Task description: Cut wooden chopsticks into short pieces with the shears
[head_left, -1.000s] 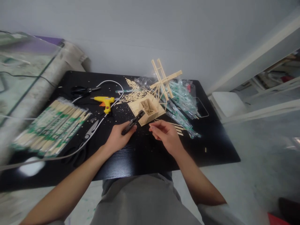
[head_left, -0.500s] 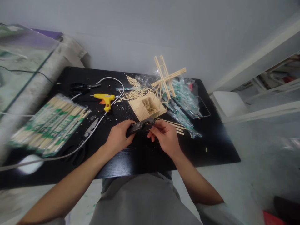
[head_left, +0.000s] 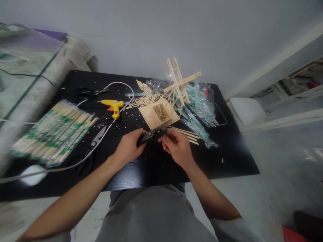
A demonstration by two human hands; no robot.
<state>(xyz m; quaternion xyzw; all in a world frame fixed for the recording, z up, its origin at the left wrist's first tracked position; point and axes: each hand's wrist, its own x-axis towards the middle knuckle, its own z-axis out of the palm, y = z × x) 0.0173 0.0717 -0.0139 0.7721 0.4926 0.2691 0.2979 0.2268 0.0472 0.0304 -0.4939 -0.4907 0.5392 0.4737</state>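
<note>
Black tabletop (head_left: 227, 158), cluttered. Left: wrapped chopstick packs (head_left: 54, 132), scissors (head_left: 97, 139) just beside them. Rear: second scissors (head_left: 88, 91), yellow glue gun (head_left: 114, 107), white cable (head_left: 121, 85) looping past. Centre: open stick-built box (head_left: 159, 116), cut stick bits (head_left: 145, 97) behind. Crossed stick frame (head_left: 180, 82) upright above it; empty wrappers (head_left: 199, 106) to the right.

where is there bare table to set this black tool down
Barest is the near right corner of the table, bordered by the right hand, the green wrappers and the edges. A strip lies along the near edge between the forearms. Crowded: the wooden box and loose sticks behind the black tool, and chopstick packs, scissors and cable beside the left hand.
</note>
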